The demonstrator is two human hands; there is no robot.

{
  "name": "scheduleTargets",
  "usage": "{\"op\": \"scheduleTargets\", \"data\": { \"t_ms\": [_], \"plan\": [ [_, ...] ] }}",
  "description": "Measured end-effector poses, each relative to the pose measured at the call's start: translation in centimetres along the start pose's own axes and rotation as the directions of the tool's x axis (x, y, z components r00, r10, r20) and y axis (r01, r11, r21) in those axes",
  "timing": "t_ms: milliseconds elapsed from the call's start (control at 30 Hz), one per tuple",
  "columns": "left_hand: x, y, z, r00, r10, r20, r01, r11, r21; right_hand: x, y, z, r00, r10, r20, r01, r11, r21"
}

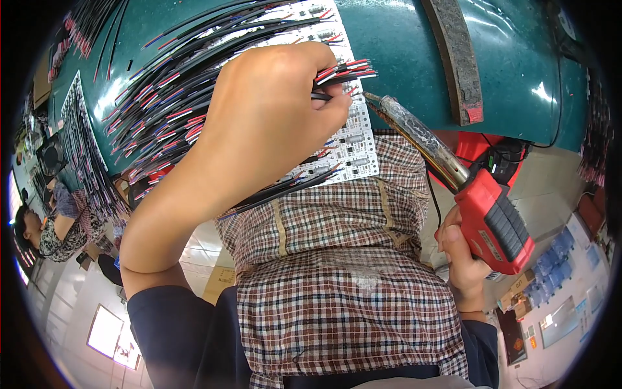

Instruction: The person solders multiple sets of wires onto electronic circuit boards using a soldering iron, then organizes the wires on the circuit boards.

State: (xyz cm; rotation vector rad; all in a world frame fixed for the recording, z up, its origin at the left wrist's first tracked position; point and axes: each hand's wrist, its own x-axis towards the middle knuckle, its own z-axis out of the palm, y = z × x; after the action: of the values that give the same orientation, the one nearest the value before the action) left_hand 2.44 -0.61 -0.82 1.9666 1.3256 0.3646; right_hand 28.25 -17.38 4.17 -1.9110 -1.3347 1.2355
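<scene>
My left hand (269, 104) is closed round a bundle of black-sheathed wires (353, 70), whose red, white and black ends stick out past the fingers. It hovers over a white circuit board panel (360, 148) at the table's near edge. Rows of cables are spread leftward across that panel, with some ends at its small components. In my right hand (461, 256) is a red and black soldering iron (495, 223), gripped by its handle. The iron's tip points up and left, close to my left fingertips and the panel's right side. Whether the tip touches anything cannot be made out.
The tabletop (389, 39) is green. A dark, worn bar (457, 61) lies on it to the right. Beyond the near edge sits a red container (476, 146) with black items. Another cable-covered panel (81, 129) lies at the left, near another person (55, 227).
</scene>
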Motion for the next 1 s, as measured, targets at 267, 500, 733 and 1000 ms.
{"op": "scheduleTargets", "data": {
  "t_ms": [267,500,733,1000],
  "plan": [
    [0.1,0.1,0.0,1.0,0.016,0.017,-0.016,1.0,0.009,-0.5,0.1,-0.1,0.998,0.059,0.036,-0.059,0.998,0.007],
    [0.0,0.0,0.1,0.999,0.034,0.005,-0.034,0.998,0.059,-0.4,0.2,0.0,0.997,0.068,0.023,-0.068,0.998,-0.001],
    [0.0,0.1,0.2,1.0,0.014,0.007,-0.015,0.997,0.07,-0.3,-0.6,0.8,0.986,0.138,-0.096,-0.115,0.971,0.209],
    [-0.1,0.4,-0.5,0.995,0.001,0.097,-0.001,1.0,-0.004,0.0,-0.2,1.0,0.992,0.078,-0.099,-0.055,0.975,0.217]
  ]
}}
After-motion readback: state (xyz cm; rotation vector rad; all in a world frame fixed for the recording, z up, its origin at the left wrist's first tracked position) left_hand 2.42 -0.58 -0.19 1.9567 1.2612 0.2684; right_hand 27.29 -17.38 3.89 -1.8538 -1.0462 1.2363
